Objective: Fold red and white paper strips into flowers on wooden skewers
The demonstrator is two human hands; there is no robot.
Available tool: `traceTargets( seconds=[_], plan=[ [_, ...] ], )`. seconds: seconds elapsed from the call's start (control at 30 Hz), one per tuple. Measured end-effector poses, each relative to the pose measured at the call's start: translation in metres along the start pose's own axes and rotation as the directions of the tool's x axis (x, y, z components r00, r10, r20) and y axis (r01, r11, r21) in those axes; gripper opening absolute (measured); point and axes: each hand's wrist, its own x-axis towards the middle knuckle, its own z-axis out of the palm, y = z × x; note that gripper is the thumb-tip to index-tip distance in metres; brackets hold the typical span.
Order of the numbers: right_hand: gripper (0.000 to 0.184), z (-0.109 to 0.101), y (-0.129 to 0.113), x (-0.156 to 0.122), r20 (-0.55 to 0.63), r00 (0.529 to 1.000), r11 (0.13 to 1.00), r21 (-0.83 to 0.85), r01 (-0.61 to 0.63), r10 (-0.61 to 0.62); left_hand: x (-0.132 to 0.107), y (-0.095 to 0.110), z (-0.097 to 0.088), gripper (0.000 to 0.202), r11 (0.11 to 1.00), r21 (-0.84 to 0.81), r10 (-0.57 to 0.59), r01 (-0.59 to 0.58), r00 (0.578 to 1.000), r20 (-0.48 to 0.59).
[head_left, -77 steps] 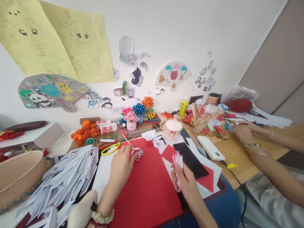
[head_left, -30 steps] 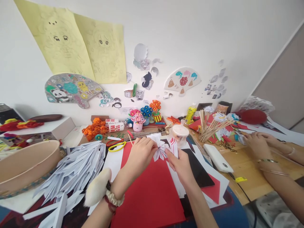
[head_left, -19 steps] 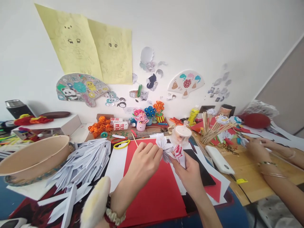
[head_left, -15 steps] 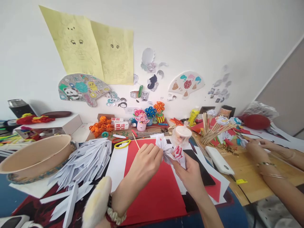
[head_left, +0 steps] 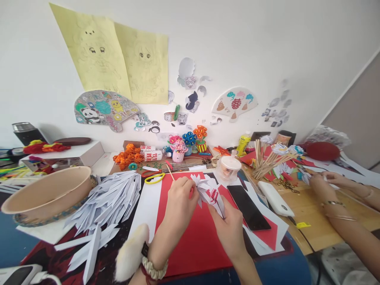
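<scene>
My left hand (head_left: 181, 204) is closed, a thin wooden stick (head_left: 170, 171) poking out above its knuckles. Its fingertips are at the left edge of a folded white paper flower (head_left: 203, 189); whether they pinch the paper is hidden. My right hand (head_left: 228, 221) grips that flower from the right, thumb in front, with a red-marked white part by the thumb. Under both hands lies a red sheet of paper (head_left: 190, 245). To the left spreads a pile of folded white paper strips (head_left: 109, 198).
A beige basin (head_left: 47, 194) stands at left. Scissors with yellow handles (head_left: 154, 178), a lidded cup (head_left: 229, 168), a black phone (head_left: 248, 208) and a white power bank (head_left: 274, 199) surround the work. At right, another person's hands (head_left: 322, 184) work beside a bunch of wooden sticks (head_left: 263, 164).
Both hands have come slightly nearer to me, and the left has moved a little left with the stick. The flower has tilted, showing more spread points. The phone is now uncovered.
</scene>
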Motion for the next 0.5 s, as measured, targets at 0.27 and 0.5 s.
traceTargets(
  seconds=[0.27, 0.5],
  plan=[
    [0.023, 0.006, 0.01, -0.005, -0.068, 0.992, 0.991, -0.088, 0.101, -0.107, 0.006, -0.019, 0.012, 0.014, 0.984, -0.086, -0.157, 0.154, 0.987, -0.031],
    [0.033, -0.008, 0.031, -0.015, -0.128, 0.99, 0.998, -0.004, -0.066, 0.065, 0.026, -0.053, 0.003, 0.014, 0.968, -0.112, -0.235, 0.226, 0.969, -0.075]
  ],
)
